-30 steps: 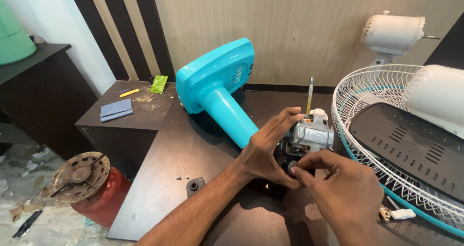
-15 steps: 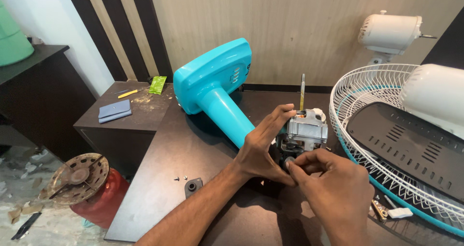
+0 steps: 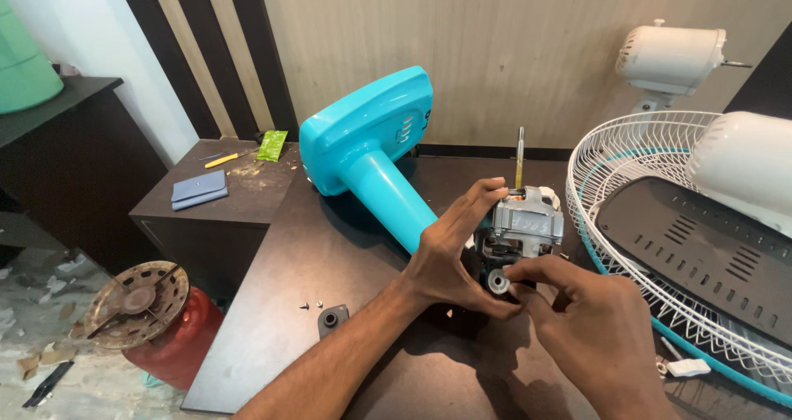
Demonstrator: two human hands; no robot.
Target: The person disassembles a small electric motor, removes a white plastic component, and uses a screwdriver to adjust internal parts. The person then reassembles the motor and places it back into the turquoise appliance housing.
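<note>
Left hand was clamped round the fan motor while right hand pinched a small round bushing at its near end.

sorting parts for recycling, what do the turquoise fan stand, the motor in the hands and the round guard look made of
Turquoise fan stand: probably moulded plastic, smooth with a soft sheen.
Motor: bare grey metal casing, likely cast, with a steel-looking shaft.
Round guard: thin wire, seemingly white-coated metal.

We note a silver-grey motor between both hands, a turquoise fan stand beyond the left hand, and a white wire grille with a turquoise rim right of the right hand.
</note>
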